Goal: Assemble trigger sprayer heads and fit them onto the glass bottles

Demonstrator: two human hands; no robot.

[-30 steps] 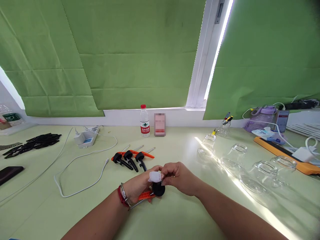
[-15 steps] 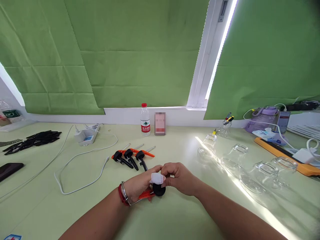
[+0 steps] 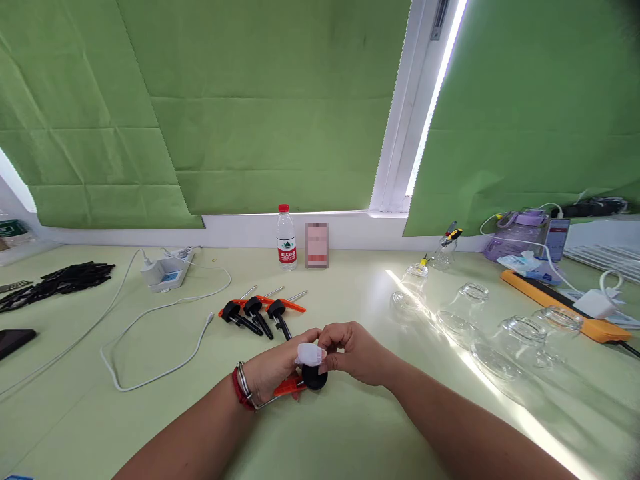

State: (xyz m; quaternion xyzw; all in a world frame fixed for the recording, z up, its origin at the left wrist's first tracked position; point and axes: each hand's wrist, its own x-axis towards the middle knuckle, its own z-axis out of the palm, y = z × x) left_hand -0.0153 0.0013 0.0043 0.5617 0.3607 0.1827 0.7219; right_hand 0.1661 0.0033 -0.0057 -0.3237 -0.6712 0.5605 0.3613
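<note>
My left hand [image 3: 277,368] is closed around a black round-capped part [image 3: 315,377] with an orange lever and a thin metal rod [image 3: 270,402]. A small crumpled white wrap [image 3: 309,354], thin plastic or tissue, covers the end above the black cap. My right hand [image 3: 351,352] pinches the edge of this wrap between thumb and fingers, just over the cap. Beyond my hands lie three similar black-and-orange parts [image 3: 254,307] in a row, their metal rods pointing away. Upturned or upright, I cannot tell which, several clear glass jars [image 3: 520,340] stand to the right.
A white cable [image 3: 165,389] curls across the table on the left, by a power strip [image 3: 170,270]. Black strips [image 3: 70,280] and a dark phone [image 3: 15,341] lie farther left. A water bottle [image 3: 287,240] stands at the back. An orange bar [image 3: 565,310] and purple jug [image 3: 515,237] are right.
The view has shifted slightly, so most things sit a little farther left. Both hands keep their hold, and the white wrap looks slightly tilted compared with before.
</note>
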